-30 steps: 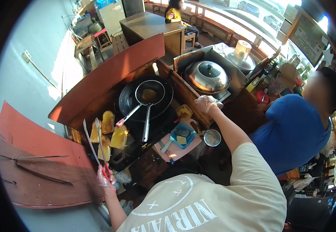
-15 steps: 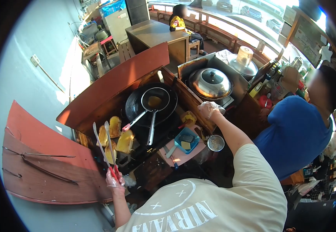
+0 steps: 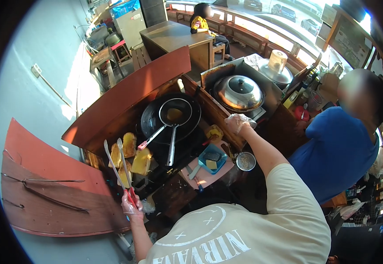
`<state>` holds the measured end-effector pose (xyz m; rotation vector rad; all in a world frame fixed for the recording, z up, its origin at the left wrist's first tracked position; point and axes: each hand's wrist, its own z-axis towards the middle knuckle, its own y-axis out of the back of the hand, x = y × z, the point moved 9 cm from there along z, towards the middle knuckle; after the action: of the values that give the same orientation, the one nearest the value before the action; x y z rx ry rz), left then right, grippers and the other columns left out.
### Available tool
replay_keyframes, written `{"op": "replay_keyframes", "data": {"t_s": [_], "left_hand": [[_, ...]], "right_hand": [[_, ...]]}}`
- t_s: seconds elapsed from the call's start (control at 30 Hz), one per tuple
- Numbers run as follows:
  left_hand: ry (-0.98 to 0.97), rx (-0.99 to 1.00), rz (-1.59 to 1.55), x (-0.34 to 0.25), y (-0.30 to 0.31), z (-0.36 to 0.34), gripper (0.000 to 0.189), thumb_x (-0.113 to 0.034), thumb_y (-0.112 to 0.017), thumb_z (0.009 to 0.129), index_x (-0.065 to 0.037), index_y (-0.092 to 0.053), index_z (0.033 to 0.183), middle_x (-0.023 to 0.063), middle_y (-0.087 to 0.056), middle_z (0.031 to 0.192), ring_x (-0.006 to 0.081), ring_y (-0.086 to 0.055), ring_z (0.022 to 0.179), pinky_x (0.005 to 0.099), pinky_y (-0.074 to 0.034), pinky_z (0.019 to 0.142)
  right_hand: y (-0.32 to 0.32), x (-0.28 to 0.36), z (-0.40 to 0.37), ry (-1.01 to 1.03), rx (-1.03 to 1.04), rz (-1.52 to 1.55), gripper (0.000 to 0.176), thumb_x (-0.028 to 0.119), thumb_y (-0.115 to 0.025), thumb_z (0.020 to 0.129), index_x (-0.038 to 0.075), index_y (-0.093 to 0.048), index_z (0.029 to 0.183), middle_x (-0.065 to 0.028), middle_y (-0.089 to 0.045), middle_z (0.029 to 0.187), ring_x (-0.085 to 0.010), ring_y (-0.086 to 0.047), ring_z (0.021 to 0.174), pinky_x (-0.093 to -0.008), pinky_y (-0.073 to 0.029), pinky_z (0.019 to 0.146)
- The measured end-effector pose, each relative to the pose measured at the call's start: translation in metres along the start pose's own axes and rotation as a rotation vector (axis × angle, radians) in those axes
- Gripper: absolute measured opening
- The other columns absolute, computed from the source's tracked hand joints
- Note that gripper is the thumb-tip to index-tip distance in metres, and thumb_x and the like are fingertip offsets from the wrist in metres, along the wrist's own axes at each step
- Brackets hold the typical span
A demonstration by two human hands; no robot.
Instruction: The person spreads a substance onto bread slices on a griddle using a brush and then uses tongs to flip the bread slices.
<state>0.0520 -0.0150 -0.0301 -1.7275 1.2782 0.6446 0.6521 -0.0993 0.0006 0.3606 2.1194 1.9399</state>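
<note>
In a clear plastic glove, my left hand is closed around the red handles of metal tongs. Their spread tips reach over several slices of yellow-topped toast on the griddle. My right hand, gloved too, has its fingers curled over the top edge of the wooden side panel. Between the hands, a small pan or ladle with brownish liquid sits inside a black wok. A blue tub holding a yellow block lies on a pink cutting board.
A lidded pan stands on the burner beyond my right hand. Near that forearm is a small round tin. A co-worker in a blue shirt stands close on the right. Someone sits by the far table. Long tongs lie at left.
The whole view has shifted slightly. The co-worker's head has moved a little left. My hands keep almost the same places, tongs still held.
</note>
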Motion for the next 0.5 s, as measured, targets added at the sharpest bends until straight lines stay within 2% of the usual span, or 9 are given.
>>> {"op": "replay_keyframes", "data": {"t_s": [0.17,0.2,0.27,0.3,0.5], "left_hand": [[0.012,0.022,0.007,0.001,0.003,-0.001,0.04,-0.049,-0.055,0.096,-0.013,-0.071,0.104,0.001,-0.057,0.062,0.0093,-0.043,0.039,0.0227,-0.029,0.034],[0.005,0.04,0.035,0.0,0.008,-0.005,0.039,-0.049,-0.055,0.097,-0.013,-0.071,0.104,0.0004,-0.057,0.062,0.0091,-0.042,0.039,0.0228,-0.029,0.034],[-0.002,0.069,-0.011,0.002,-0.008,0.011,0.039,-0.049,-0.054,0.099,-0.014,-0.07,0.104,-0.0009,-0.057,0.062,0.0087,-0.041,0.038,0.0229,-0.028,0.034],[-0.013,0.052,0.001,0.0,-0.014,0.008,0.039,-0.049,-0.054,0.099,-0.014,-0.07,0.104,-0.0005,-0.057,0.062,0.0088,-0.041,0.039,0.0226,-0.028,0.034],[-0.021,-0.042,-0.014,-0.005,-0.019,-0.006,0.039,-0.048,-0.053,0.098,-0.013,-0.07,0.104,0.0012,-0.057,0.062,0.0096,-0.041,0.039,0.0219,-0.028,0.034]], "right_hand": [[-0.008,0.003,0.004,0.053,0.004,-0.127,0.025,0.02,-0.052,0.092,0.013,-0.074,0.102,-0.0117,-0.075,0.105,-0.0313,-0.074,0.096,-0.0433,-0.06,0.078],[-0.017,-0.002,0.007,0.057,0.063,-0.061,0.025,0.02,-0.052,0.092,0.013,-0.073,0.102,-0.0118,-0.075,0.104,-0.0319,-0.074,0.095,-0.0434,-0.06,0.077],[-0.021,0.001,0.01,0.067,0.058,-0.192,0.025,0.02,-0.052,0.092,0.013,-0.073,0.104,-0.0125,-0.075,0.103,-0.0328,-0.073,0.096,-0.0441,-0.06,0.078],[-0.013,-0.002,0.009,0.054,0.009,-0.081,0.026,0.02,-0.052,0.092,0.011,-0.072,0.104,-0.013,-0.074,0.103,-0.0332,-0.073,0.097,-0.0448,-0.059,0.08],[-0.004,0.003,0.0,0.027,0.035,-0.043,0.025,0.017,-0.052,0.09,0.01,-0.073,0.103,-0.0133,-0.074,0.103,-0.0325,-0.073,0.098,-0.0455,-0.059,0.081]]}}
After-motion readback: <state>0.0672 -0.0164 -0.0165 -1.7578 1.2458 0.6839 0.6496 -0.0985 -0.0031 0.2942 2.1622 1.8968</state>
